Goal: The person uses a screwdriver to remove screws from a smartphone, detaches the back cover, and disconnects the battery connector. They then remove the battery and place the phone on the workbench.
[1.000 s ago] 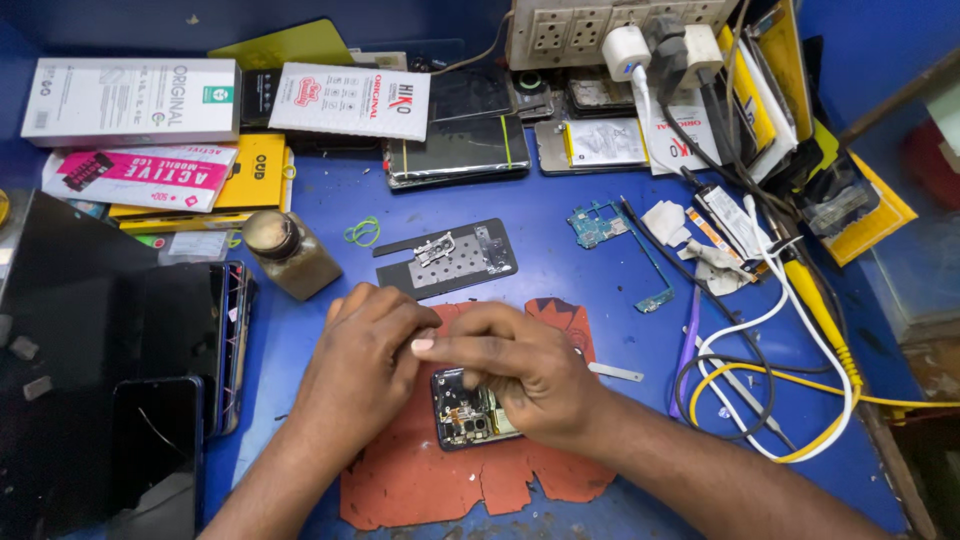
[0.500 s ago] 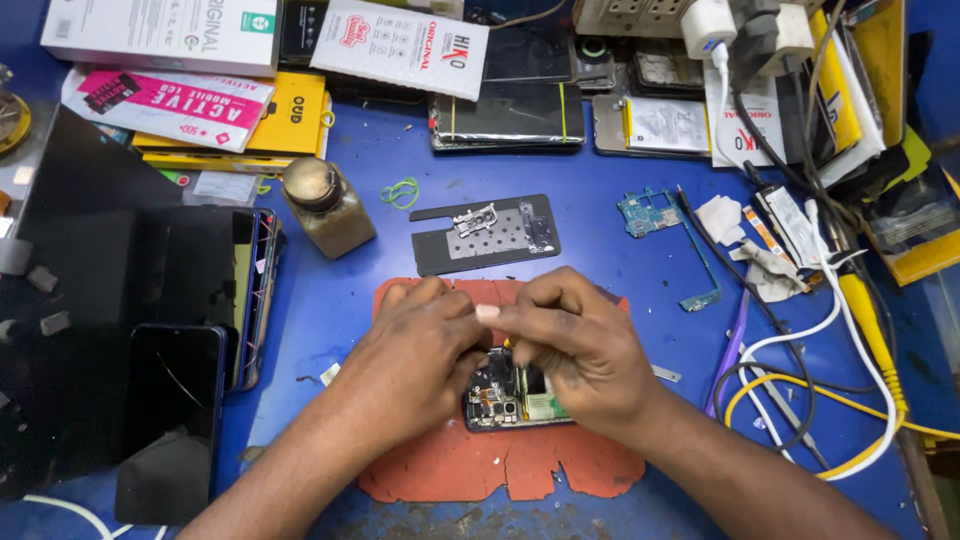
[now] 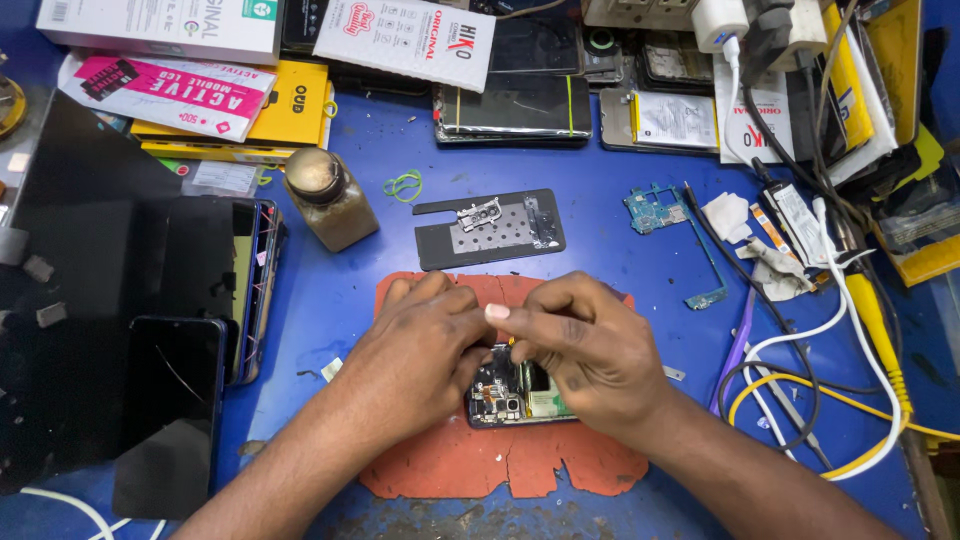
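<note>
Left hand: the left hand (image 3: 420, 350) sits curled on the red mat, fingers bent down onto the left end of the opened phone (image 3: 515, 393) and pinning it there.
Right hand: the right hand (image 3: 580, 345) comes in from the near right, thumb and forefinger pinched together just above the phone's exposed insides; whether anything sits in that pinch, I cannot tell.
Hands together: knuckles almost touching, both crowded over the same spot.
Opened phone: lying flat, back off, circuit parts showing, at the middle of the red mat (image 3: 500, 465), toward the worktop's near edge.
Mat: torn along its near side, on the blue worktop (image 3: 340, 290).
Beyond the mat: a dark tray (image 3: 490, 228) with small metal parts, and a brown glass bottle (image 3: 330, 200) to its left.
Left edge: dark phone screens (image 3: 170, 410) stacked.
Right edge: yellow and white cables (image 3: 850, 370) looping, a small green circuit board (image 3: 652, 208) nearby.
Far edge: boxes (image 3: 200, 90) and more phones.
</note>
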